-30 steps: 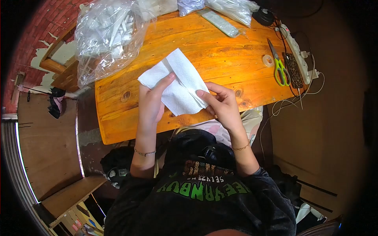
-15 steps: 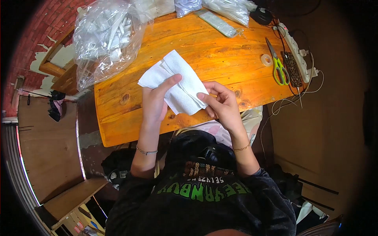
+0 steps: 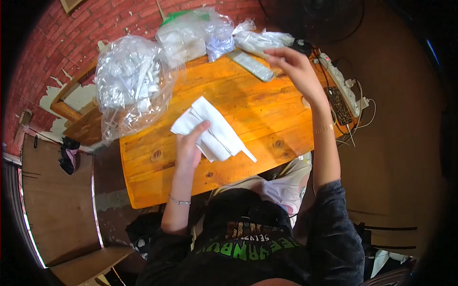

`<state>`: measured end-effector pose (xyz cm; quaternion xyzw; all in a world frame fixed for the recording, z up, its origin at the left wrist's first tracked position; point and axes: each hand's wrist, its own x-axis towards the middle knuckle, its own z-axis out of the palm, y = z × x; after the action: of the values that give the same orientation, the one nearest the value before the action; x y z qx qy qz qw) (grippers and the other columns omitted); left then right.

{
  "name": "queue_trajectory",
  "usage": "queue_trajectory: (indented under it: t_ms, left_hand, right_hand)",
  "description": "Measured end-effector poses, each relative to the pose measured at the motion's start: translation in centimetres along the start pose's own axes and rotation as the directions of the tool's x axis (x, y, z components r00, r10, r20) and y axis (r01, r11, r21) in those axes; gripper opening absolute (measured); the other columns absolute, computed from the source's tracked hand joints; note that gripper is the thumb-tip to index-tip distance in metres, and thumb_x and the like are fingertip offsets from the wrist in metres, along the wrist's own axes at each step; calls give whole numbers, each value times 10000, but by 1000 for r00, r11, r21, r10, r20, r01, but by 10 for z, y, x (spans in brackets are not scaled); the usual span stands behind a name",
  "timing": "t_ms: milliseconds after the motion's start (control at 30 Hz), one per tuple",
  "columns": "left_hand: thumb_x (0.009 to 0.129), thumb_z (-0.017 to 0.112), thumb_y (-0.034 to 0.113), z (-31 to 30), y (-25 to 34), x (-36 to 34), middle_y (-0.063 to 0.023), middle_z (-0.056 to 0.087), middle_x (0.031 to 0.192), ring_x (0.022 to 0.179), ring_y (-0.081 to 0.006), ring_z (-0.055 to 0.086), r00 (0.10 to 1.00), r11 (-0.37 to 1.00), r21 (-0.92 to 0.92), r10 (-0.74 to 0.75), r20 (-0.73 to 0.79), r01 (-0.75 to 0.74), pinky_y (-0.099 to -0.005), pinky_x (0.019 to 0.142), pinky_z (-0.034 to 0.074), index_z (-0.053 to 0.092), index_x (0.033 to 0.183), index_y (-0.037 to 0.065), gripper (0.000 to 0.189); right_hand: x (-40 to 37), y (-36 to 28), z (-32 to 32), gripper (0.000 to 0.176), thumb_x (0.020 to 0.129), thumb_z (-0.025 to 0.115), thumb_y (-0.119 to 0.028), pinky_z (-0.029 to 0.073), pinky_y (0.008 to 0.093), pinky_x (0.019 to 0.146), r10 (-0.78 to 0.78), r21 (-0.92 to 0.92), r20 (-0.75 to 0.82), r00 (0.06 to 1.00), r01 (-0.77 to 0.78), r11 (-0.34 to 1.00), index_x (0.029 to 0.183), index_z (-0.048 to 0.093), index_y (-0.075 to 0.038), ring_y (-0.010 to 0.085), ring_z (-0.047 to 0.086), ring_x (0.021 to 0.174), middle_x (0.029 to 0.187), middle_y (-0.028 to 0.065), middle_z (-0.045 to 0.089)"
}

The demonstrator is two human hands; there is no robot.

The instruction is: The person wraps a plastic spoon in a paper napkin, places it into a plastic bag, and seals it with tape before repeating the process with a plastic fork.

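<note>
My left hand point(image 3: 190, 145) grips a folded white paper towel point(image 3: 217, 136) over the table, thumb on top and the fingers underneath. One narrow folded strip of the towel sticks out at its lower right. Raised over the far right of the table, my right hand point(image 3: 298, 69) has its fingers stretched out and apart, holding nothing. It is nearest to a flat pack in clear plastic point(image 3: 253, 66) and a clear plastic bag point(image 3: 265, 43) behind it. My right forearm covers the place where the scissors lay, and a roll of tape point(image 3: 306, 102) shows only partly beside it.
A large clear bag of white items point(image 3: 129, 78) stands at the table's point(image 3: 157, 178) far left. More plastic bags point(image 3: 183, 40) line the back edge. On the right lie a leopard-patterned phone point(image 3: 338, 105), a white power strip point(image 3: 339, 78) and loose cables.
My right hand has let go of the paper towel and moved up and right toward the back of the table. My left hand still holds the towel. The view has tilted upward.
</note>
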<state>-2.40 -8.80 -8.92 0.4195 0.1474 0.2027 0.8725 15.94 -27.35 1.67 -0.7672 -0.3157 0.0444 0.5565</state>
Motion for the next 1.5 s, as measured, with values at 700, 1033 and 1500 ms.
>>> queue_trajectory:
  t_ms: [700,1033,1500]
  left_hand:
    - [729,651,-21,-3,0,-7,-84,581,992,911,-168,572,992,997,2,-71,99,72,-302,802,468,517,1062,-6,359]
    - [738,629,-24,-4,0,-8,-87,579,989,921,-178,571,987,994,8,-106,122,106,-308,814,464,506,1068,-4,352]
    - [725,645,-34,-2,-2,-9,-77,581,994,920,-169,570,982,990,25,-138,127,136,-298,811,458,511,1072,0,373]
  right_hand:
    - [231,122,113,204,724,526,-143,485,413,748,-91,-802,139,986,166,574,866,632,-43,328,603,856,898,177,626]
    - [220,109,93,220,709,543,-147,485,421,742,-19,-798,-93,995,-63,599,896,627,-67,347,600,849,889,193,617]
    - [227,119,115,149,751,551,-156,492,378,734,-39,-771,-207,978,-139,622,831,655,-84,279,623,853,862,125,643]
